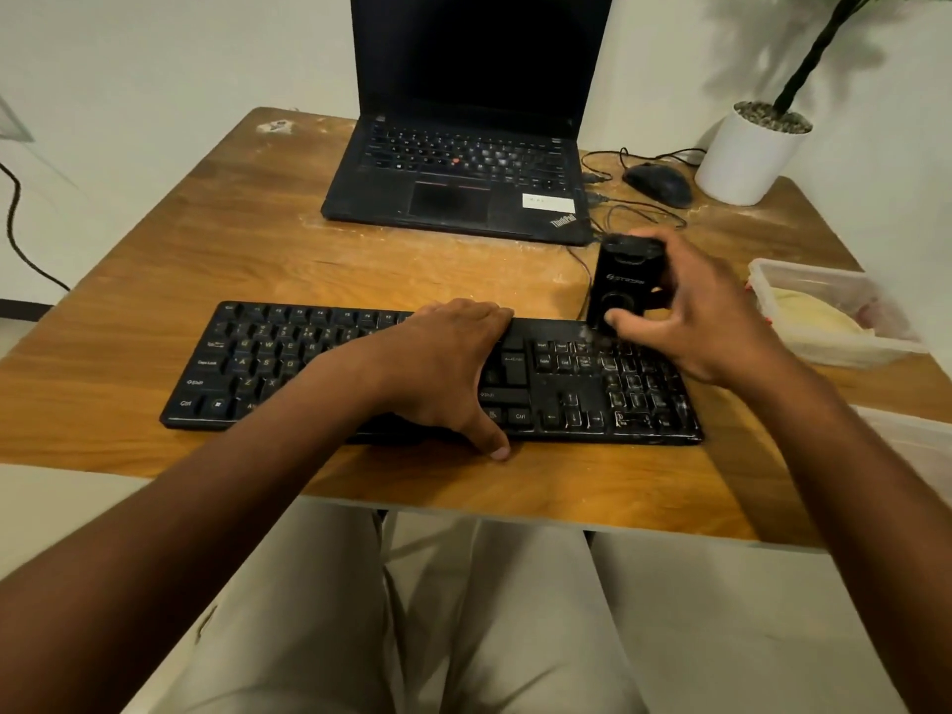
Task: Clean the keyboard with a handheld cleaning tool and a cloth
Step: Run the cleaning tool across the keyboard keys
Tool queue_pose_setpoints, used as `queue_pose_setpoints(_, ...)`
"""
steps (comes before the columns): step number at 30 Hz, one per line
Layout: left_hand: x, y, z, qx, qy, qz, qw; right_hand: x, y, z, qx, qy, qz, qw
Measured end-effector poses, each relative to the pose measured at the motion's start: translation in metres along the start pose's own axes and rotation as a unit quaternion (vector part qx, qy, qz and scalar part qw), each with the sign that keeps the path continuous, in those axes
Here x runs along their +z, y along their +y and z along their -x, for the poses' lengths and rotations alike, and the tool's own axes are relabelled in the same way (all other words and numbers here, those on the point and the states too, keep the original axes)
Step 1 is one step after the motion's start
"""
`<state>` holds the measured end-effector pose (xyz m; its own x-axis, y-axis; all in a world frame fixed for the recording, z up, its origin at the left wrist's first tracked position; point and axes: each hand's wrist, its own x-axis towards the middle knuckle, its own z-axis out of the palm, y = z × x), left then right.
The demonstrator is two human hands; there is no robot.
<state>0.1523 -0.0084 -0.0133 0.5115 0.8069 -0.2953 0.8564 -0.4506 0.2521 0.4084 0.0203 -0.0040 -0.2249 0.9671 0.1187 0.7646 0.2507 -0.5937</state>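
Note:
A black keyboard (257, 363) lies across the wooden table, its right-hand keys speckled with pale dust. My left hand (443, 368) rests flat on its middle, fingers over the far edge and thumb at the near edge. My right hand (690, 311) grips a black handheld cleaning tool (621, 280) upright, its lower end at the keyboard's far right corner above the number pad. A yellowish cloth (814, 316) lies inside a clear plastic tub at the right.
An open black laptop (463, 172) stands behind the keyboard. A black mouse (659, 182) with tangled cables and a white plant pot (747, 157) sit at the back right. The clear tub (803, 273) hugs the table's right edge. The table (206, 239) shows dusty smears.

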Motion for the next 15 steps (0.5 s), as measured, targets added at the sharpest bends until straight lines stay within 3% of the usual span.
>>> queue_pose_setpoints(3, -0.001, 0.001, -0.001, -0.001, -0.006, -0.005, 1.000, -0.002, -0.006, -0.007, -0.016, 0.031, -0.043, 0.998)
queue_pose_setpoints(7, 0.000, 0.001, -0.001, -0.007, -0.014, -0.001, 1.000, 0.032, -0.029, -0.017, -0.048, 0.014, -0.085, 0.995)
queue_pose_setpoints(15, 0.000, 0.000, -0.002, -0.006, -0.020, -0.001, 1.000, -0.008, 0.003, -0.008, 0.000, 0.003, 0.003, 1.000)
